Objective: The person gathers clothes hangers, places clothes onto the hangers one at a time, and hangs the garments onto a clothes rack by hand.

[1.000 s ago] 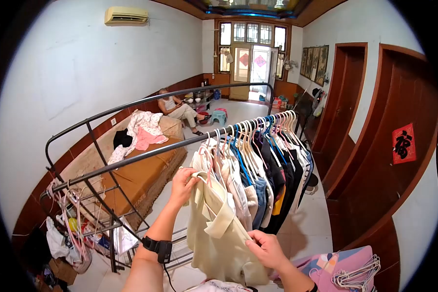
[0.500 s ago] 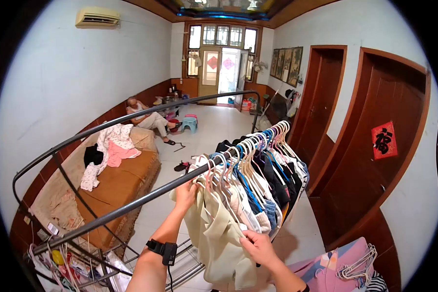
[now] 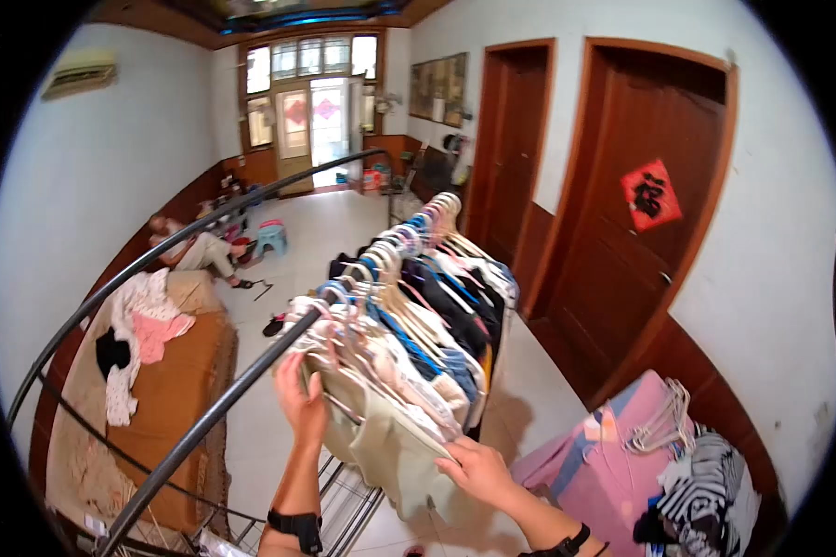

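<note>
A pale green garment hangs on a hanger at the near end of the row on the dark metal rail. My left hand is closed on its left shoulder edge, just beneath the rail. At the opposite shoulder, my right hand pinches the cloth between thumb and fingers. Behind it, many hanging clothes in white, black and denim blue crowd together on white, blue and pink hangers. The garment's lower part is partly hidden by my right forearm.
To the right, a pink patterned cloth bears a bundle of white hangers beside striped clothes. A brown sofa with clothes on it stands left. A person sits beyond it, near a blue stool.
My view has turned to the right, so the room shifts left and the striped clothes show more. Both hands keep hold of the pale green garment.
</note>
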`<move>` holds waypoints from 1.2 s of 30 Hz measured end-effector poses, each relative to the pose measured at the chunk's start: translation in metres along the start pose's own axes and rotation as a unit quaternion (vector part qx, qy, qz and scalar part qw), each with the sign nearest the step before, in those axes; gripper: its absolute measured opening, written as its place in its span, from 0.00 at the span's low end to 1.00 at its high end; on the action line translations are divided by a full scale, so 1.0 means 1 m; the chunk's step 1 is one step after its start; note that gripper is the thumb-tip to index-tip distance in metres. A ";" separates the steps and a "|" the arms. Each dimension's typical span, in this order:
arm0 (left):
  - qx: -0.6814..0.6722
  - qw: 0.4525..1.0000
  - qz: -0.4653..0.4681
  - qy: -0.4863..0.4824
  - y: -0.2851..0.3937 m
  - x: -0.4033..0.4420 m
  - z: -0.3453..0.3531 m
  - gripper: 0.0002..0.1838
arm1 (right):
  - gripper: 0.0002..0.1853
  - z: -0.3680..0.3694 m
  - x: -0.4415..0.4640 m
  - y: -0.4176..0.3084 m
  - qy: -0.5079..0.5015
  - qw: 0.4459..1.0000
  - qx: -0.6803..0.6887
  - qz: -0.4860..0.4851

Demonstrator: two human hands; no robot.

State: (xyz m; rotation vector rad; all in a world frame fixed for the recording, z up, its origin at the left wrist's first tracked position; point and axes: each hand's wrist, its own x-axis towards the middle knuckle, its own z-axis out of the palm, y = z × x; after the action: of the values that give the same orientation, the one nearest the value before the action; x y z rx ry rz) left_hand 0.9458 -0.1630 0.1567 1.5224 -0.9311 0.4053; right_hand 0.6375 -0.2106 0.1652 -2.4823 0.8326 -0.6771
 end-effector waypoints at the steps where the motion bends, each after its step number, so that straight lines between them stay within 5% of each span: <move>1: 0.009 1.000 0.023 0.005 0.021 -0.005 -0.006 0.21 | 0.14 0.001 -0.007 0.009 -0.016 1.000 0.015 -0.006; 5: -0.056 0.996 0.070 0.000 0.091 -0.056 -0.012 0.13 | 0.14 -0.012 -0.060 0.031 -0.035 0.999 0.020 0.026; 11: -0.192 0.945 0.170 -0.204 0.170 -0.165 0.014 0.10 | 0.15 -0.060 -0.182 0.064 -0.038 0.982 0.061 0.174; 17: -0.283 0.848 0.124 -0.431 0.266 -0.273 0.044 0.05 | 0.17 -0.089 -0.344 0.102 0.098 0.964 0.074 0.234; 27: -0.347 0.710 0.190 -0.582 0.411 -0.404 0.073 0.03 | 0.15 -0.140 -0.529 0.099 0.224 0.881 0.129 0.397; 36: -0.394 0.604 0.273 -0.637 0.487 -0.468 0.129 0.03 | 0.15 -0.155 -0.607 0.115 0.335 0.811 0.196 0.437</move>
State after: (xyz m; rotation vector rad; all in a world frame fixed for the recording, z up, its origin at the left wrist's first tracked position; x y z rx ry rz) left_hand 0.2622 -0.1024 0.1164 0.4177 -2.3119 -0.8040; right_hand 0.0747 0.0591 0.0391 -1.2157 1.7044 -1.1933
